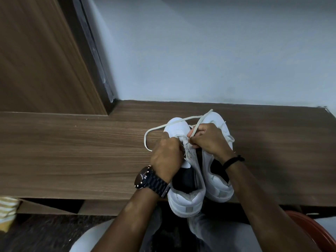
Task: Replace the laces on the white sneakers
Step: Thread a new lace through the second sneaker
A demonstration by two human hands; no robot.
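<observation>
Both forearms reach from the lap to two white sneakers (185, 197) at the wooden desk's (72, 160) near edge. Left hand (166, 157) grips the left shoe; right hand (209, 139) pinches a lace (163, 126) above its eyelets. Unlacing seems underway; next, pulling it free.

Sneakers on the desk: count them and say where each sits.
2. The left sneaker overhangs the desk's near edge under the left hand; the right sneaker lies beside it, under the right hand. None seems hidden.
</observation>
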